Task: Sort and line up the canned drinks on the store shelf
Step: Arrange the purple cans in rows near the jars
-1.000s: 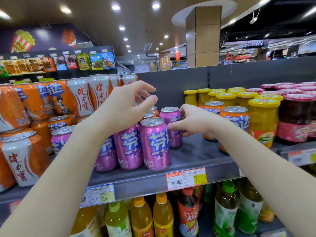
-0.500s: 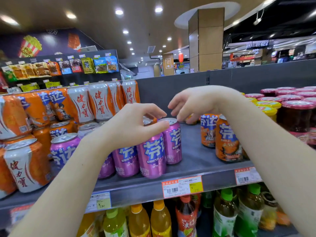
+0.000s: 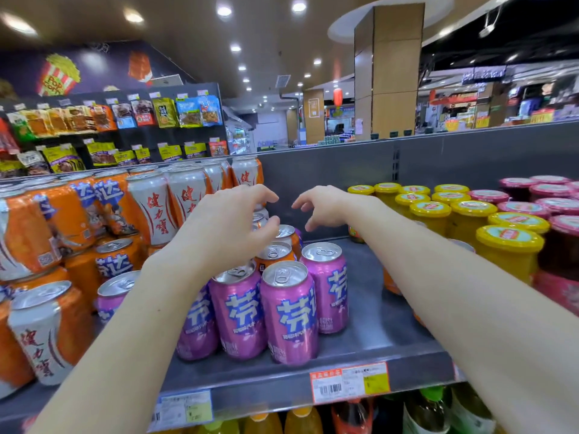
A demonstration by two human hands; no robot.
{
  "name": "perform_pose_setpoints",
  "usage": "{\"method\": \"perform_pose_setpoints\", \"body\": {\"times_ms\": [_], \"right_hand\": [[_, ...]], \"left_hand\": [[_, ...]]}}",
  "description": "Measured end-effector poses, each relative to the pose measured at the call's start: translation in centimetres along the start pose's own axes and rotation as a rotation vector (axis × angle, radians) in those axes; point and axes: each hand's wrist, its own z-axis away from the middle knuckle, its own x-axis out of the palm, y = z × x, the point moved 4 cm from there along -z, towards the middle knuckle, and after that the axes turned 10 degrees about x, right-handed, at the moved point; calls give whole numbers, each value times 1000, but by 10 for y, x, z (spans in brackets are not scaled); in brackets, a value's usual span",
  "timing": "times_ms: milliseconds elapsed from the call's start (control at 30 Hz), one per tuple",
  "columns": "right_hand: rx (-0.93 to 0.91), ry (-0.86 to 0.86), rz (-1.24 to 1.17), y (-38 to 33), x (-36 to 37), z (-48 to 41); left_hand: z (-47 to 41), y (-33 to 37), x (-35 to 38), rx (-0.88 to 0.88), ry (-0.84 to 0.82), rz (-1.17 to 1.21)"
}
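Observation:
Several purple cans [image 3: 289, 311] stand at the front of the grey shelf [image 3: 372, 336], one more purple can [image 3: 327, 285] just behind on the right. Orange cans [image 3: 275, 253] line up behind them toward the back wall. My left hand [image 3: 225, 227] hovers above those orange cans, fingers loosely curved, holding nothing. My right hand [image 3: 329, 206] hangs in the air close beside it, fingers relaxed and empty, over the bare shelf strip. My right forearm hides most of two orange cans [image 3: 390, 283] on the right.
Stacked orange and white-orange cans [image 3: 156, 208] fill the left side. Yellow-lidded jars [image 3: 509, 249] and pink-lidded jars [image 3: 564, 242] crowd the right. Price tags [image 3: 349, 386] line the shelf edge, with bottles [image 3: 300, 419] on the shelf below. A grey back panel [image 3: 344, 170] closes the rear.
My right hand let go of a purple can, rose and moved back toward the left hand. My left hand lifted off the purple cans and now hovers higher over the orange row.

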Motion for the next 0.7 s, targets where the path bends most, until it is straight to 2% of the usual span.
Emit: {"method": "perform_pose_setpoints", "body": {"times_ms": [233,467,567,700], "right_hand": [[19,-73,-219,-6,23,-19],[198,-59,-471,4,46,-30],[300,-97,-439,0,48,-24],[415,-341,-316,-12,54,-10]], "left_hand": [[1,-14,3,-57,24,56],[5,-21,2,-68,54,52],[6,-23,1,-55,67,67],[4,-24,0,-38,85,69]]}}
